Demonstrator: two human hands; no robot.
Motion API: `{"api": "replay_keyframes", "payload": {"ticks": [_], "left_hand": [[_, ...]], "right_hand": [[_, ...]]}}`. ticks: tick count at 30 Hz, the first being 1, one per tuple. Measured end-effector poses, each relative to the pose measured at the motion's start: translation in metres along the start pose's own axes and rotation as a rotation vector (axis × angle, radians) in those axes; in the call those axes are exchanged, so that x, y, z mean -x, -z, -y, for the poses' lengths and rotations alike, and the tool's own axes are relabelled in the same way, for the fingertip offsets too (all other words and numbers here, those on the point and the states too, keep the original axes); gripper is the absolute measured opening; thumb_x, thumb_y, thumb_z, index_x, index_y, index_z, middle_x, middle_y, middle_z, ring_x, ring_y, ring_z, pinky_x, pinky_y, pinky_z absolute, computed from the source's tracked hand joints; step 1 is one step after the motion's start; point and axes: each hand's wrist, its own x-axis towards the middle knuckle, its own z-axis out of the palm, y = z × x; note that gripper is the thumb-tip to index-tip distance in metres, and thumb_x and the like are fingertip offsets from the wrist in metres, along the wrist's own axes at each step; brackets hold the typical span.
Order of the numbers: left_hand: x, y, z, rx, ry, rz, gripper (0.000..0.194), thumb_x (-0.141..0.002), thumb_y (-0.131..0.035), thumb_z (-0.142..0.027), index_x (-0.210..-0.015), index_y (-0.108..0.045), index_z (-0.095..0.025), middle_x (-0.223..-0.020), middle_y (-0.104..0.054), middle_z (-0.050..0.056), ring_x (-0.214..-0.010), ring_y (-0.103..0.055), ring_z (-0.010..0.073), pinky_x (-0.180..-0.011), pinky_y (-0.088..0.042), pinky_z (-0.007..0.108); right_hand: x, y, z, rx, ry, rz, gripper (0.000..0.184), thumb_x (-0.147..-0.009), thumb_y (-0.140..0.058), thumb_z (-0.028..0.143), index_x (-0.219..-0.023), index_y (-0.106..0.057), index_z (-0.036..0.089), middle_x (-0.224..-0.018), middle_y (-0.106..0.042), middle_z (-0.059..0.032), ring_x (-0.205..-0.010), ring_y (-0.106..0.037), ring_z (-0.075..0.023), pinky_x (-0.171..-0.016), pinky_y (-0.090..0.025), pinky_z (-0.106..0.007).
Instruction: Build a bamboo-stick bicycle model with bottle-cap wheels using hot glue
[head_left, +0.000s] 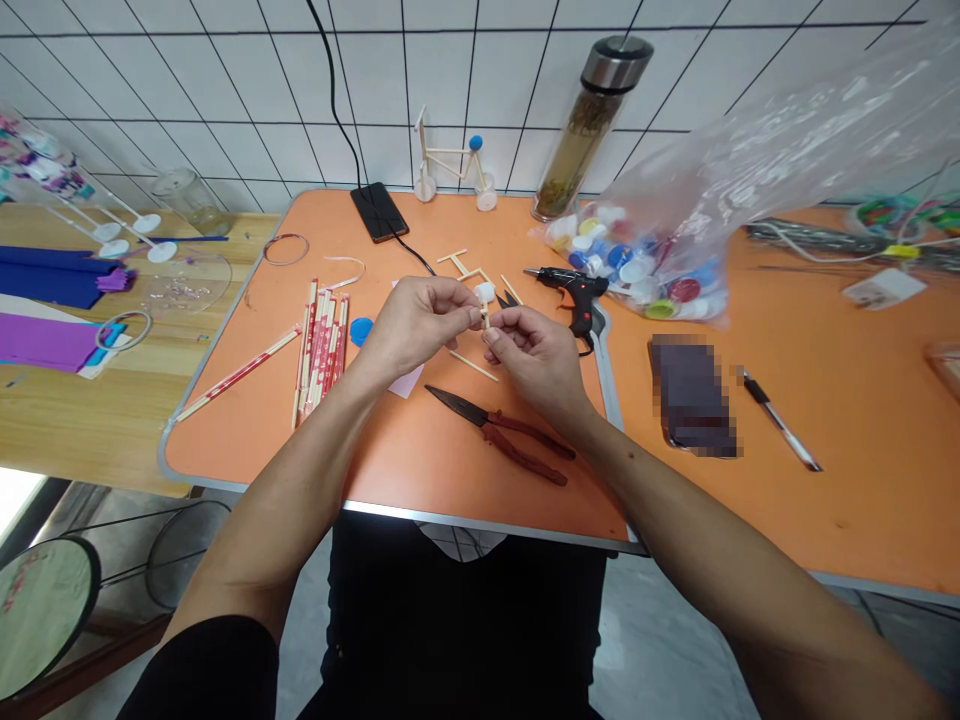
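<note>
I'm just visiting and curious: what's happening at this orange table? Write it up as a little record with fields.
Hands: left hand and right hand, close together above the table
Held: thin wooden stick, pinched between both hands, beside a small white piece
Nearest tools: hot glue gun; red-handled pliers
Also there: paper-wrapped chopsticks; clear bag of plastic bottle caps; stick-built bicycle model
Surface: orange table
</note>
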Motion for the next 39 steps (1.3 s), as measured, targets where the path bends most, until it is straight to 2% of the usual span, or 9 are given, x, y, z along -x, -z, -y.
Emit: {"api": "replay_keyframes", "payload": {"ticks": [14, 22, 27, 34, 39], "left_hand": [[0.0, 0.0005, -0.0004, 0.017, 0.001, -0.006, 0.007, -0.081, -0.078, -0.021, -0.084, -0.083, -0.017, -0.086, -0.086, 0.006, -0.065, -0.069, 0.0115, -0.058, -0.055, 0.022], [0.0001, -0.0002, 0.0018, 0.033, -0.009, -0.004, 0.007, -0.083, -0.078, -0.021, -0.085, -0.083, -0.017, -0.086, -0.085, 0.007, -0.07, -0.07, 0.0126, -0.06, -0.055, 0.022], [-0.0008, 0.0004, 0.0025, 0.012, -0.043, 0.002, 0.007, -0.083, -0.079, -0.022, -0.083, -0.084, -0.017, -0.085, -0.084, 0.006, -0.071, -0.07, 0.0124, -0.064, -0.057, 0.022], [-0.001, 0.0013, 0.0018, 0.001, -0.045, 0.012, 0.007, -0.081, -0.084, -0.025, -0.081, -0.084, -0.018, -0.081, -0.082, 0.005, -0.069, -0.068, 0.0121, -0.065, -0.057, 0.022], [-0.0005, 0.0019, 0.0013, 0.001, -0.042, 0.018, 0.006, -0.082, -0.084, -0.024, -0.081, -0.083, -0.018, -0.082, -0.083, 0.005, -0.068, -0.068, 0.012, -0.064, -0.057, 0.023]], "right_hand": [[0.0011, 0.0013, -0.0007, 0.007, 0.023, -0.005, 0.028, -0.094, -0.085, 0.051, -0.096, -0.077, 0.024, -0.077, -0.072, 0.0014, -0.068, -0.071, -0.017, -0.068, -0.062, -0.032], [0.0018, 0.0013, -0.001, 0.01, 0.035, 0.005, 0.021, -0.095, -0.082, 0.044, -0.097, -0.077, 0.024, -0.079, -0.071, 0.0012, -0.069, -0.069, -0.0167, -0.066, -0.058, -0.031], [0.0034, 0.0024, -0.0013, 0.087, 0.079, 0.001, 0.02, -0.099, -0.078, 0.045, -0.099, -0.078, 0.025, -0.081, -0.07, 0.0005, -0.07, -0.065, -0.0171, -0.066, -0.051, -0.032], [0.003, 0.0034, 0.0004, 0.157, 0.142, -0.001, 0.014, -0.1, -0.073, 0.039, -0.098, -0.077, 0.026, -0.088, -0.072, -0.0018, -0.074, -0.065, -0.0192, -0.069, -0.049, -0.035], [0.0037, 0.0036, 0.0015, 0.191, 0.161, -0.001, 0.016, -0.102, -0.074, 0.042, -0.097, -0.076, 0.026, -0.088, -0.072, -0.0028, -0.074, -0.064, -0.0199, -0.07, -0.05, -0.036]]}}
